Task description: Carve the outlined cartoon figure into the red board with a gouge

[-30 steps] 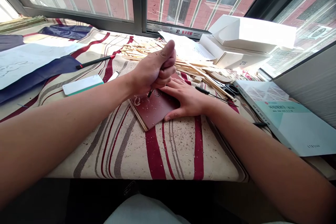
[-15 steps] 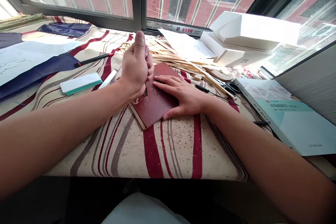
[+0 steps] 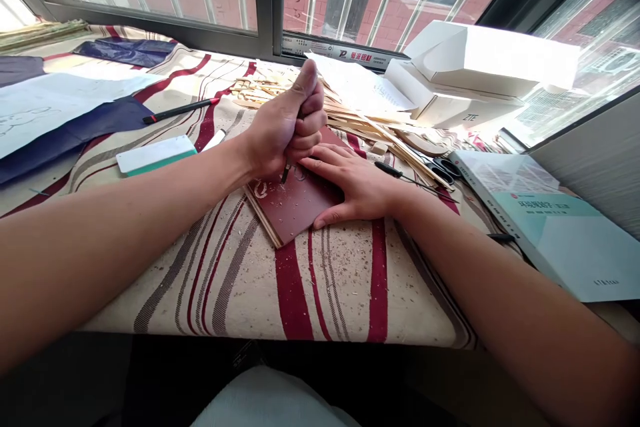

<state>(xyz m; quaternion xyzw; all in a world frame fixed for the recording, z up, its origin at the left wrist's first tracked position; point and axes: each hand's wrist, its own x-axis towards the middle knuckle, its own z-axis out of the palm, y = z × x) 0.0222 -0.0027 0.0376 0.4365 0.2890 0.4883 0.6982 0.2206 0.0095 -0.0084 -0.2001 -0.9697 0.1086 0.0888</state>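
A dark red wooden board (image 3: pixel 295 207) lies on the striped cloth (image 3: pixel 240 280) in the middle of the table, with carved curls and pale shavings on it. My left hand (image 3: pixel 287 127) is a fist wrapped round a small carving tool (image 3: pixel 285 174), whose dark tip touches the board. My right hand (image 3: pixel 357 183) lies flat on the board's right part, fingers spread, pressing it down.
Thin wood strips (image 3: pixel 350 117) are piled behind the board. A red-tipped black pencil (image 3: pixel 177 110), a white and green block (image 3: pixel 155 155), blue and white paper sheets (image 3: pixel 65 113), white boxes (image 3: pixel 470 80), scissors (image 3: pixel 440 167) and a book (image 3: pixel 545 220) lie around. Window bars stand behind.
My left fist has swung back to the right and tilted, and the tool's tip has shifted a little right on the board. My right hand has stayed flat on the board.
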